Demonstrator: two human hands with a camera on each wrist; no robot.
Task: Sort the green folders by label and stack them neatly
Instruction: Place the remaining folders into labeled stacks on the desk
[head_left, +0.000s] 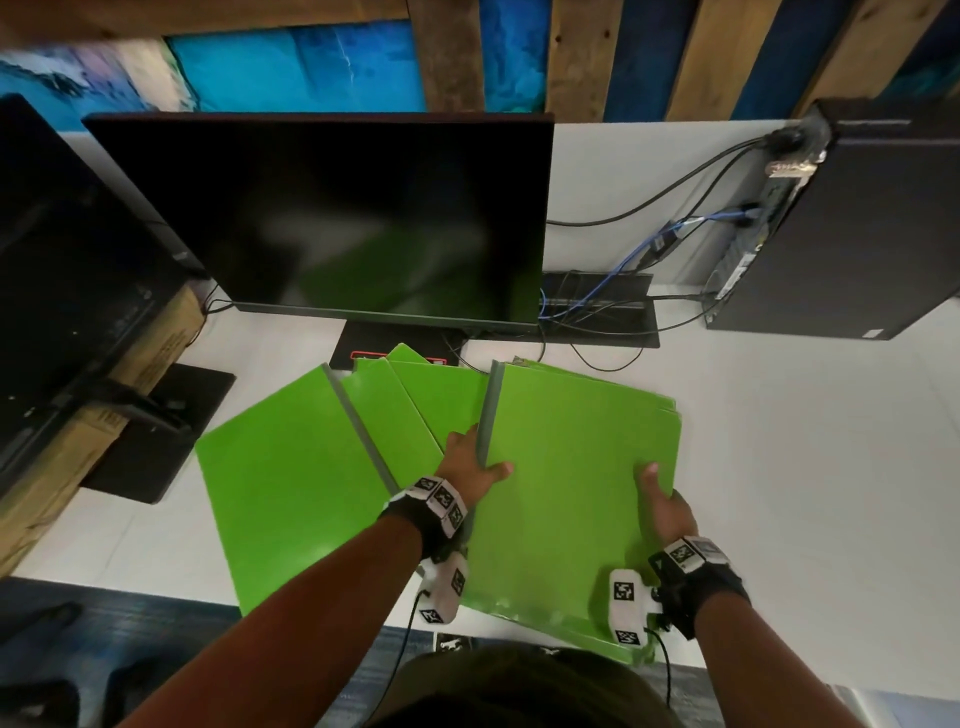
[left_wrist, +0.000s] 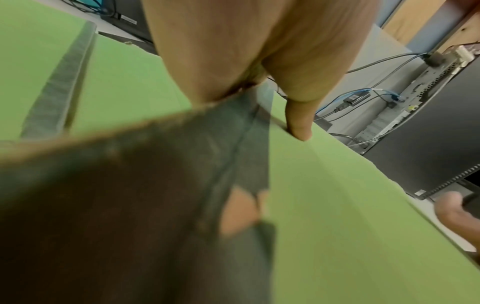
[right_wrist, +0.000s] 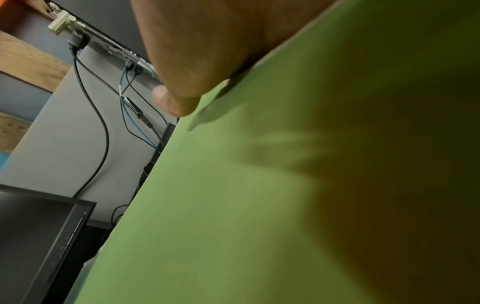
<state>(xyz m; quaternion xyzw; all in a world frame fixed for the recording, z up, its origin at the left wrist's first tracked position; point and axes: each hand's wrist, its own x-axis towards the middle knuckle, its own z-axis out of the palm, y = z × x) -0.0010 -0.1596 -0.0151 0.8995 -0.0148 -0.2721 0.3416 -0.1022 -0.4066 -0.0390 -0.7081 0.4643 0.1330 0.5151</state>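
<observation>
At centre-right of the head view: we are holding the right stack of green folders (head_left: 571, 467) from both sides, its near edge hanging past the front of the white desk (head_left: 779, 467).
Left hand (head_left: 470, 462): we are gripping the stack at its grey spine (head_left: 491, 410), thumb lying on the top cover, the other fingers wrapping under the edge; the left wrist view shows the thumb (left_wrist: 298, 121) pressing the green cover beside the grey strip.
Right hand (head_left: 667, 501): we are clasping the lower-right edge of the same stack, thumb on top, the remaining fingers hidden beneath.
Left group of folders (head_left: 291, 478): at centre-left of the frame, several folders are lying fanned and overlapping, one large folder in front with a grey spine, others splaying out behind it toward the monitor (head_left: 332, 218).
Labels: we are seeing none on any cover, so we cannot tell how the sorting stands.
Step in hand: we are judging this to be squaring up one sorted pile, the far edges of the stack still showing slight stagger.
Next move: it is probably calling for sliding the pile fully onto the desk and tapping its edges flush, then gathering the fanned group.
Background: cables (head_left: 639, 249) and a computer case (head_left: 852, 223) are occupying the upper right.
</observation>
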